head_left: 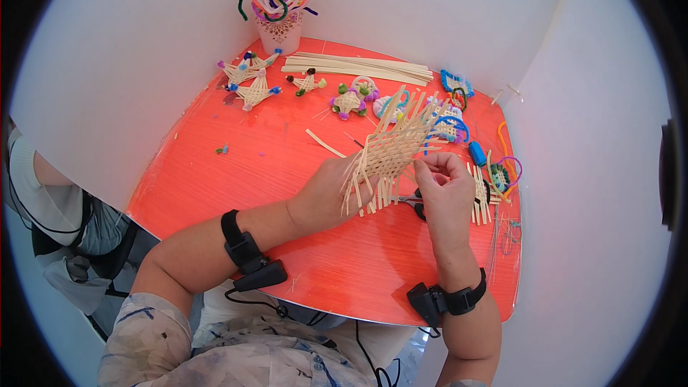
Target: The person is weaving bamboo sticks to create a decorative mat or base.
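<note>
My left hand [326,193] is closed on a piece of open weave [394,152] made of pale flat strips, raised above the table. Loose strip ends stick out all round it. My right hand [450,197] is pinched at the weave's right edge, thumb and forefinger together; what lies between the fingertips is too small to make out. Below the weave, a pair of scissors [413,203] with dark handles lies partly hidden by my right hand. A smaller woven piece [481,201] rests just right of that hand.
On the red table [215,186], a pink pot [281,34] holds pipe cleaners. Long pale strips [351,64] lie behind star-shaped woven figures [255,91]. A blue spool [476,153] and coloured pieces line the right side. White walls enclose the table; another person's arm [51,172] shows at left.
</note>
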A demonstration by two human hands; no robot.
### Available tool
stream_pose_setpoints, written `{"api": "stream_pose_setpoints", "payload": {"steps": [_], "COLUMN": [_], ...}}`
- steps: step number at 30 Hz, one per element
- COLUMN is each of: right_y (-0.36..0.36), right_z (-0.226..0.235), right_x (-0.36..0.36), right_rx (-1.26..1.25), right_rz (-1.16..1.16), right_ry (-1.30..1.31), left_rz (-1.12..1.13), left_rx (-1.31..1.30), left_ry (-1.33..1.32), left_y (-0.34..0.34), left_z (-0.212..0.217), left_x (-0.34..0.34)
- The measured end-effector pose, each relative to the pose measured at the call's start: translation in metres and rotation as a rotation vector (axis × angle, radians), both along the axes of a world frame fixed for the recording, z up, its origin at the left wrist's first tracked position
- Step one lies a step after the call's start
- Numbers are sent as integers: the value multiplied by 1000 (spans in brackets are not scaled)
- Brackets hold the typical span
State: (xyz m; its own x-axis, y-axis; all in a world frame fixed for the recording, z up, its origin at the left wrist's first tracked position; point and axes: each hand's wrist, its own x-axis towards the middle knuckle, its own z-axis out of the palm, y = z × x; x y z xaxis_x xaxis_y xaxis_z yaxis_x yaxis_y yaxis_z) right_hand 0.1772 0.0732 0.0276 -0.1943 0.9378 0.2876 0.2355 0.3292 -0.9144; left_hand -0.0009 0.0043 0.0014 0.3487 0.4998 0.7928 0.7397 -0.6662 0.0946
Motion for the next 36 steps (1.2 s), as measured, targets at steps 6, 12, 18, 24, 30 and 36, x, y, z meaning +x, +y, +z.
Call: {"api": "stream_pose_setpoints", "payload": {"steps": [6, 12, 18, 24, 30, 36], "right_y": [1, 2, 0, -1, 1, 5], "right_z": [-3, -5, 0, -2, -8, -9], "right_x": [3, 3, 3, 3, 1, 3], "right_rx": [59, 62, 122, 141, 255, 321], "right_rz": [-35, -27, -29, -73, -48, 16], "right_ry": [-63, -45, -66, -122, -97, -72], "left_rz": [-133, -219, -184, -124, -155, -108], "left_rx": [-443, -560, -603, -471, -478, -562], "left_ry": [-417, -508, -504, -234, -219, -336], "left_y": [-3, -7, -10, -6, -3, -7], "left_z": [6, 14, 21, 18, 8, 3], "left_x": [4, 5, 8, 8, 9, 5]}}
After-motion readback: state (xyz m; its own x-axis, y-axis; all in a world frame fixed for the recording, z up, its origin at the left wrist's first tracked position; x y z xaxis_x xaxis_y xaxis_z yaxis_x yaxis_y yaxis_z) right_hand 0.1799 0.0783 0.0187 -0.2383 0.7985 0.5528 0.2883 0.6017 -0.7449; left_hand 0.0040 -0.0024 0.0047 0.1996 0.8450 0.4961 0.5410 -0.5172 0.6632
